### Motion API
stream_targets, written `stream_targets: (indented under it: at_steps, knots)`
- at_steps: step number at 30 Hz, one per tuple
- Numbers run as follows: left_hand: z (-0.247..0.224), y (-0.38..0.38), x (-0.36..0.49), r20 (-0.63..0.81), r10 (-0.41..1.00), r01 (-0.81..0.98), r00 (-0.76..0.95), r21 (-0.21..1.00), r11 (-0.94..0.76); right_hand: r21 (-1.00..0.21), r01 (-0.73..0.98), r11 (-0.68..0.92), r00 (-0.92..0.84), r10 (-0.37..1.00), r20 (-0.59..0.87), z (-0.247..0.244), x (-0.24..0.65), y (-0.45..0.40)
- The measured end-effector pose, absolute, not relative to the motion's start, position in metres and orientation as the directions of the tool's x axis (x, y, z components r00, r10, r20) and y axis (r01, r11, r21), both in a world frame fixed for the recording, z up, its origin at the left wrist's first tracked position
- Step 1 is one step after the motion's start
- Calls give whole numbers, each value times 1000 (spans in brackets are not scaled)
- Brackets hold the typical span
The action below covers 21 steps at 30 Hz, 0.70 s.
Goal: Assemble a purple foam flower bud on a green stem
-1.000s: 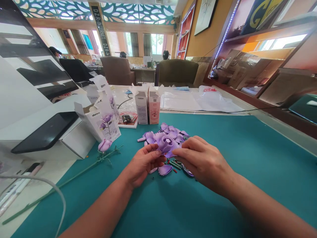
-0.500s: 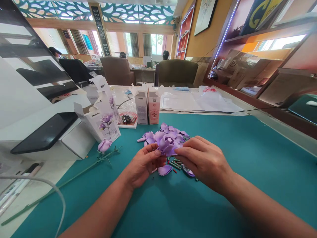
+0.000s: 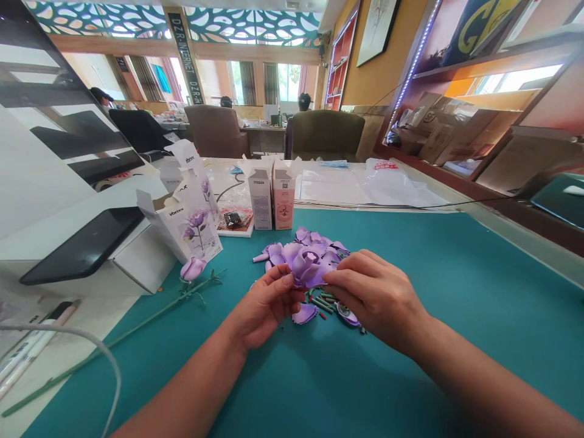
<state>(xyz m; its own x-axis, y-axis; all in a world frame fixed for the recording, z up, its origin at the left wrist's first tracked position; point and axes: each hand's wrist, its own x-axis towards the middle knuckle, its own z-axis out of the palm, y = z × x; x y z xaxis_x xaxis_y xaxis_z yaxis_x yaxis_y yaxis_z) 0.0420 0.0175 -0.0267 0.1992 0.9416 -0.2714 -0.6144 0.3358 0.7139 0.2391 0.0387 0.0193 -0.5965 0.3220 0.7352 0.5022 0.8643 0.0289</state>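
Observation:
Both hands hold a purple artificial rose (image 3: 306, 263) just above the green mat (image 3: 456, 316). My left hand (image 3: 271, 301) pinches its left lower edge between thumb and fingers. On the right side, my right hand (image 3: 376, 292) is closed on an outer petal, its fingertips pressed together. Behind the rose lies a heap of loose purple petals (image 3: 314, 236). Beneath and between the hands are a single purple petal (image 3: 304, 313), several green sticks (image 3: 325, 300) and a small red piece (image 3: 323, 316). A round purple piece (image 3: 347, 314) lies partly hidden by my right hand.
To the left, a purple rosebud (image 3: 192, 268) lies by a long green stem (image 3: 150, 325). Opened flower boxes (image 3: 196, 234) stand behind it, with a pink carton (image 3: 283, 204) at the mat's back edge. A black tablet (image 3: 86, 246) rests on a white box (image 3: 143, 258).
The rose and my left hand have shifted very slightly; both hands keep the same grip. The pieces on the mat lie as before.

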Motion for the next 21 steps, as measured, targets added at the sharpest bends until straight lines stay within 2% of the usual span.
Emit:
stream_targets:
  at_steps: [14, 21]
  knots:
    - [-27, 15, 40, -269, 936, -675, 228, 649, 351, 22, 470, 883, -596, 298, 746, 21, 238, 38]
    - [-25, 13, 44, -262, 940, -701, 219, 628, 339, -37, 459, 888, -577, 330, 747, 20, 238, 39]
